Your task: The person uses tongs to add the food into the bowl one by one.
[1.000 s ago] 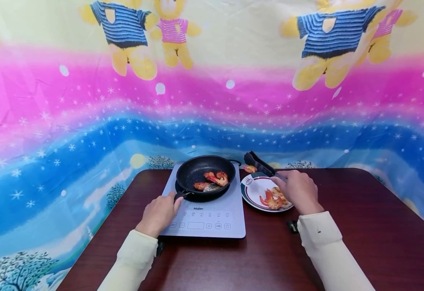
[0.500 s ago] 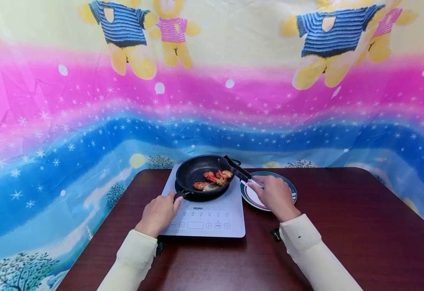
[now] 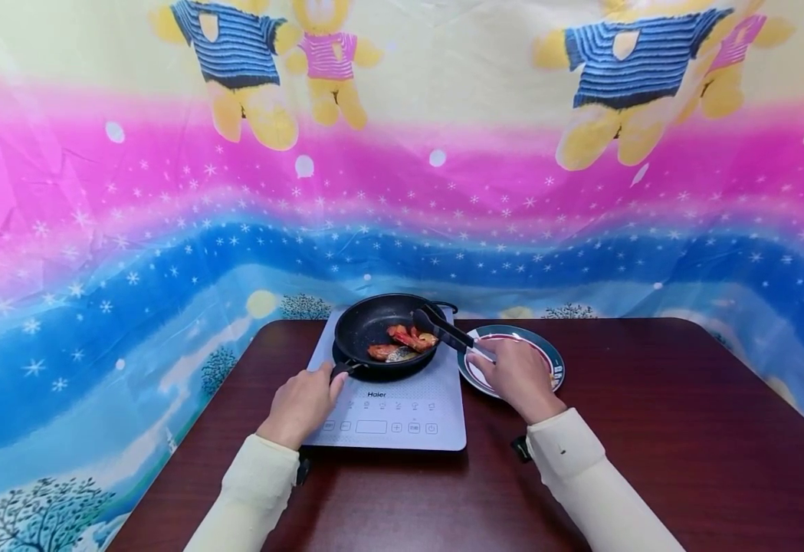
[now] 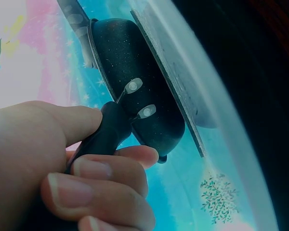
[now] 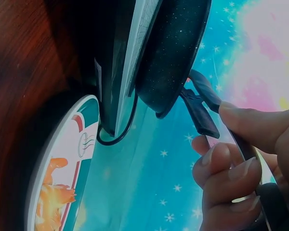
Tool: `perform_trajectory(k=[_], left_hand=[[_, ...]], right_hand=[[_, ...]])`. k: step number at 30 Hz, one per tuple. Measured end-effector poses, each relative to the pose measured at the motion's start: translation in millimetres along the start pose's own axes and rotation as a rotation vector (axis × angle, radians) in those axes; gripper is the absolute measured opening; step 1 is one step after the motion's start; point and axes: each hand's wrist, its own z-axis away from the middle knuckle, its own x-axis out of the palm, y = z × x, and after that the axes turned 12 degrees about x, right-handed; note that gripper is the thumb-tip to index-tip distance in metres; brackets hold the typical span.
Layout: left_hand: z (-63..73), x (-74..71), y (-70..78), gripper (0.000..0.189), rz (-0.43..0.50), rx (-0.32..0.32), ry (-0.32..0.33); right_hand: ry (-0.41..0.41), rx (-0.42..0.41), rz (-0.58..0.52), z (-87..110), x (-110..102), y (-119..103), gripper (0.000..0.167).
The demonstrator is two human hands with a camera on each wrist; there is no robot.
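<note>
My left hand [image 3: 307, 405] grips the black handle [image 4: 108, 130] of a dark speckled frying pan [image 3: 363, 318], its thumb along the top. Reddish cooked shrimp [image 3: 410, 339] lie in the pan's near right part. In my right hand [image 3: 517, 374] is a pair of black-tipped tongs [image 3: 451, 331], held between thumb and fingers. The tong tips reach over the pan's right rim, right at the shrimp. In the right wrist view the two tong arms [image 5: 204, 89] stand a little apart near the rim, and their ends are hidden by the pan.
Under the pan is a white induction cooker [image 3: 402, 441] with a cord [image 5: 118, 142] at its back. A green-rimmed plate [image 3: 469, 376] with shrimp [image 5: 55, 202] stands to its right, partly behind my right hand. The brown table [image 3: 650, 429] meets a printed curtain [image 3: 402, 192] at the back.
My right hand has moved left from over the plate, bringing the tongs and a shrimp to the pan. The tong tips have since dipped lower inside the rim. My left hand stays put.
</note>
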Motion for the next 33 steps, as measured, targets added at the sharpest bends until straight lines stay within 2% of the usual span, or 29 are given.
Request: perform_trajectory(k=[11,17,23,28,33], left_hand=[[-0.3,0.1,-0.6,0.035,0.008,0.004,0.004],[0.1,0.5,-1.7,0.034,0.007,0.008,0.006],[0.6,0.4,-1.3,0.032,0.005,0.01,0.007],[0.8,0.0,-0.5,0.033,-0.002,0.006,0.006],[1.6,-1.4,0.0,0.033,-0.004,0.013,0.012]], right_hand=[[-0.003,-0.011,0.059,-1.5,-0.8,3.9,0.045],[-0.08,0.034,0.005,-4.1,-8.1,7.9,0.052],[-0.073,0.039,-0.015,-4.8,-21.2,14.6,0.053],[-0.113,0.052,-0.051,-7.0,-35.3,27.0,0.057],[-0.151,0.062,-0.029,-10.8,-52.3,43.5,0.064]])
